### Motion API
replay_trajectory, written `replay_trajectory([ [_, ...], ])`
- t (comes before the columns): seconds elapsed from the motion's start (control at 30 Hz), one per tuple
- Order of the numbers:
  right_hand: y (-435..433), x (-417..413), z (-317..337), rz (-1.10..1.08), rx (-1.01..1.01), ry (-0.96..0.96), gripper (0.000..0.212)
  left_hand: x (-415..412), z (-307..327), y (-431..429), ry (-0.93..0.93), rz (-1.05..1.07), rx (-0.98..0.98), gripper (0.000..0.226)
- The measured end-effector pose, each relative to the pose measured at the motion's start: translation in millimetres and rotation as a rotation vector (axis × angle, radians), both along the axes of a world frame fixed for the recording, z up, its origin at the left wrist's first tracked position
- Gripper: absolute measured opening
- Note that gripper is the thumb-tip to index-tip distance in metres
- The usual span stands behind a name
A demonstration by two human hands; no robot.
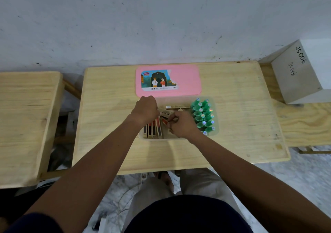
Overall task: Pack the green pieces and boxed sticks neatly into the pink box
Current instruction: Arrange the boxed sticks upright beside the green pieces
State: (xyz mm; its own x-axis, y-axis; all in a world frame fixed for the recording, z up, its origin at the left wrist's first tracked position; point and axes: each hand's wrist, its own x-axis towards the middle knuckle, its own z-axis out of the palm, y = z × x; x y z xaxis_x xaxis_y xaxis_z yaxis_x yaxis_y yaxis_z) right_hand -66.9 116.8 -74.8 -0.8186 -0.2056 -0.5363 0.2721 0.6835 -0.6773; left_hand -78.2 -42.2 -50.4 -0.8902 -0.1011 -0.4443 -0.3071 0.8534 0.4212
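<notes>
A translucent open box [215, 125] sits mid-table. Several green pieces [203, 116] stand packed in rows in its right part. Several boxed sticks [153, 131] stand on edge in its left part, and one more [176, 106] lies along the far wall. My left hand [146, 109] is closed on a tan stick box [165, 114] over the container. My right hand [182, 125] pinches the same box at its other end. The pink lid [188, 82] with a picture label lies flat behind the container.
A white carton [300, 75] marked JS006 stands at the right on an adjoining wooden table [304, 123]. Another wooden table [26, 121] is at the left. A wall runs right behind the work table [241, 107].
</notes>
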Motion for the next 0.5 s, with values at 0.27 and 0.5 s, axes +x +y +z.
replay_trajectory([
  [0.27, -3.9, 3.1, -2.0, 0.194, 0.25, 0.223, 0.014, 1.1, -3.5, 5.1, -0.018, -0.011, -0.022, 0.013],
  [0.5, 4.5, -9.5, 24.8, 0.311, 0.382, 0.402, 0.021, 3.7, -0.3, 5.1, 0.017, 0.058, -0.063, 0.027],
])
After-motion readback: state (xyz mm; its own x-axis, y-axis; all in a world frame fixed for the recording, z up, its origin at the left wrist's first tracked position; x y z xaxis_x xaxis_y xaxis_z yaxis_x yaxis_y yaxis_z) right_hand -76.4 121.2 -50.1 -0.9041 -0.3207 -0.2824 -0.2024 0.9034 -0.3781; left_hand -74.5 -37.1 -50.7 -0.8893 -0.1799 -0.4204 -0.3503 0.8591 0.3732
